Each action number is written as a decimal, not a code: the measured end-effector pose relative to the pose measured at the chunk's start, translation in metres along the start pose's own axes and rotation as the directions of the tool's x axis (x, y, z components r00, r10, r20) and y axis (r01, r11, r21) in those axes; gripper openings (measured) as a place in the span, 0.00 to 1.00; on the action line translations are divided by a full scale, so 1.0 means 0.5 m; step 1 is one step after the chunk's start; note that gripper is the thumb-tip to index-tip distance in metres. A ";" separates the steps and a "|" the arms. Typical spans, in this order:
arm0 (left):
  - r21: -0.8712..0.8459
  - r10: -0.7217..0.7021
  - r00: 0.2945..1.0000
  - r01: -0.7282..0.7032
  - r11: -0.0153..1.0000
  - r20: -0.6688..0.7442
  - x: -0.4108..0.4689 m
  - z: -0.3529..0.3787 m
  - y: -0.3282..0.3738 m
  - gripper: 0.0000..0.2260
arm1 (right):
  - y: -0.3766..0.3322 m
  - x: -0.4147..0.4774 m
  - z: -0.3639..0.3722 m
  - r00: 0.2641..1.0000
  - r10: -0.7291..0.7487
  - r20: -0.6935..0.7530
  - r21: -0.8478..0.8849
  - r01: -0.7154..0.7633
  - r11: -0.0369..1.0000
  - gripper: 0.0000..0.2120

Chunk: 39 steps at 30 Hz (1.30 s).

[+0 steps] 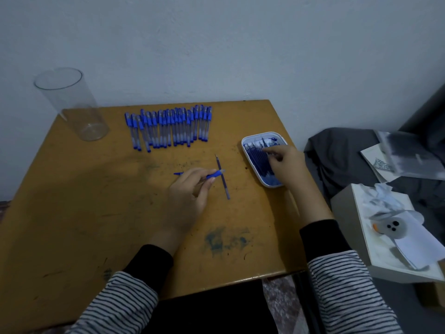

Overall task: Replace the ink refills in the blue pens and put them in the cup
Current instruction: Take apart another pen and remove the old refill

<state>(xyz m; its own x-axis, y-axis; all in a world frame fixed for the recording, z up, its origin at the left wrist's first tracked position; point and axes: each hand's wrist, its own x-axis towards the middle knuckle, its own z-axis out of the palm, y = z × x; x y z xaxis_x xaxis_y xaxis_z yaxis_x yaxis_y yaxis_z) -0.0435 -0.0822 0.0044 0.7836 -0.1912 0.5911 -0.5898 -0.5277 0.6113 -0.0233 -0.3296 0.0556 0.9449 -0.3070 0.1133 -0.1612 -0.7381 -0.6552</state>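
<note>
Striped sleeves (pixel 120 302) reached from the near edge over a worn yellow table (pixel 96 213), where a clear cup (pixel 72 104) stood at the far left corner and a row of blue pens (pixel 168 127) lay side by side to its right. Near the middle, the left hand (pixel 185 196) curled its fingers round one pen barrel (pixel 214 175), which crossed a loose refill (pixel 226 189) lying on the table. Further right, the right hand (pixel 286 162) rested fingertips on refills (pixel 256 154) in a white tray (pixel 262 134); whether it pinched one could not be told.
</note>
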 end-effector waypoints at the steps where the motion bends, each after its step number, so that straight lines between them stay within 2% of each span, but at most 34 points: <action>1: 0.001 0.000 1.000 0.000 1.000 -0.002 0.000 0.000 0.000 0.09 | -0.006 -0.008 0.001 0.999 0.023 -0.043 0.083 -0.019 0.996 0.14; 4: -0.008 -0.005 1.000 0.005 1.000 -0.016 -0.001 0.000 0.000 0.09 | -0.035 -0.047 0.012 0.988 0.113 -0.109 0.385 -0.063 0.921 0.13; 7: -0.022 -0.011 0.999 0.010 1.000 -0.032 -0.002 -0.001 -0.002 0.09 | -0.065 -0.094 0.047 0.979 0.188 -0.080 0.670 -0.087 0.737 0.10; 11: -0.021 0.016 0.999 -0.017 1.000 -0.048 -0.004 -0.003 -0.002 0.08 | -0.093 -0.133 0.098 0.947 0.284 -0.154 0.837 -0.028 0.547 0.08; 13: -0.026 0.021 0.998 -0.022 0.999 -0.052 -0.004 -0.003 -0.002 0.08 | -0.105 -0.142 0.113 0.920 0.351 -0.172 0.873 -0.022 0.487 0.07; 17: -0.043 0.027 0.999 -0.029 0.999 -0.047 -0.004 -0.002 -0.005 0.09 | -0.114 -0.146 0.123 0.871 0.436 -0.226 0.871 -0.019 0.491 0.07; 20: -0.038 0.026 0.999 -0.027 0.999 -0.045 -0.005 0.000 -0.010 0.09 | -0.114 -0.145 0.121 0.865 0.442 -0.237 0.875 -0.008 0.484 0.08; 27: -0.040 0.033 0.999 -0.034 0.999 -0.032 -0.005 -0.001 -0.010 0.11 | -0.108 -0.143 0.120 0.886 0.374 -0.273 0.835 0.025 0.550 0.07; 35: -0.023 0.063 0.997 -0.064 0.998 -0.039 -0.007 -0.001 -0.014 0.08 | -0.107 -0.142 0.118 0.898 0.341 -0.277 0.826 0.042 0.561 0.07; 39: -0.017 0.063 0.997 -0.064 0.998 -0.050 -0.009 -0.002 -0.014 0.08 | -0.109 -0.152 0.110 0.907 0.236 -0.349 0.772 0.135 0.622 0.07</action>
<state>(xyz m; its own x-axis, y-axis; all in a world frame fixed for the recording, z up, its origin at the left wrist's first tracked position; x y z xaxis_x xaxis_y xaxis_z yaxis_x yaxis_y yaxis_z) -0.0433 -0.0769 -0.0018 0.7340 -0.1825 0.6542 -0.6421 -0.5001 0.5810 -0.0704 -0.2330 0.0415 0.7195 -0.6624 0.2088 0.2471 -0.0368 -0.9683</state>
